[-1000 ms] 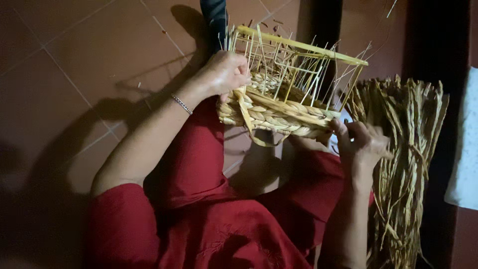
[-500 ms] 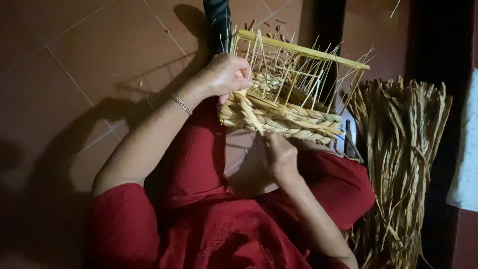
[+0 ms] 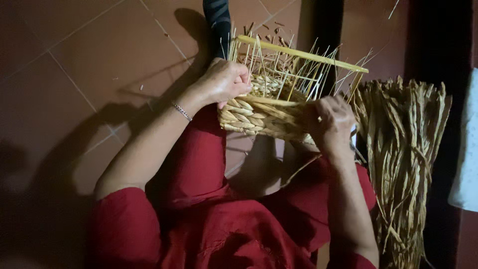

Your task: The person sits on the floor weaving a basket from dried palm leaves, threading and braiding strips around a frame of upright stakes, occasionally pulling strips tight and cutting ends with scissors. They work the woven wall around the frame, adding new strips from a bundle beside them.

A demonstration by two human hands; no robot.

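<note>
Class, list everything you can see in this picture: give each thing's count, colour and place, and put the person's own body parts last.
Half-woven basket: one, straw-coloured, centre, above the lap.
Thin upright stakes: many, pale yellow, rising from the basket to a frame bar.
Bundle of dried fibre strands: one, tan, right, on the floor.
Tiled floor: reddish brown, left and top.
Dark object: one, top centre, unclear.
White cloth: one, right edge.
Red garment: one, bottom.
Bracelet: one, silvery, left wrist.
Left hand: on the basket's left end.
Right hand: on its right end.
</note>
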